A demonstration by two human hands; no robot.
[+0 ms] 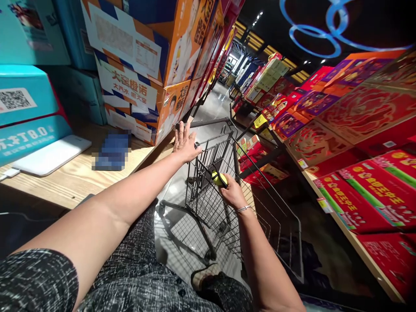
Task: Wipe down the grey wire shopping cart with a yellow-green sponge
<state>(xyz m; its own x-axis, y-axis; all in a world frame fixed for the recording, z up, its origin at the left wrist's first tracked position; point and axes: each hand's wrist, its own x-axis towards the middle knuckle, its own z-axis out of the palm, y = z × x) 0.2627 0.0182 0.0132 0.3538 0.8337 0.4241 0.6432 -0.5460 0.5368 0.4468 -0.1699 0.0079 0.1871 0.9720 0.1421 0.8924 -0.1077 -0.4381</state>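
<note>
A black wire shopping cart [208,190] stands in front of me on the shiny floor. My left hand [186,144] reaches to the cart's upper left corner with its fingers spread. It looks to be at the cart's top rail, but I cannot tell how firmly it touches. Over the wire basket, my right hand [233,193] is closed around a small yellow-green and black object [219,178]. Most of that object is hidden in the fist, so its kind is not clear. A bracelet circles the right wrist.
Left, a wooden counter [81,190] bears a white device [53,155] with a cable, a blurred blue item [113,151], teal boxes [29,99] and stacked orange drink cartons [130,86]. Red gift boxes [364,190] fill the right shelves. An aisle [217,97] runs ahead between them.
</note>
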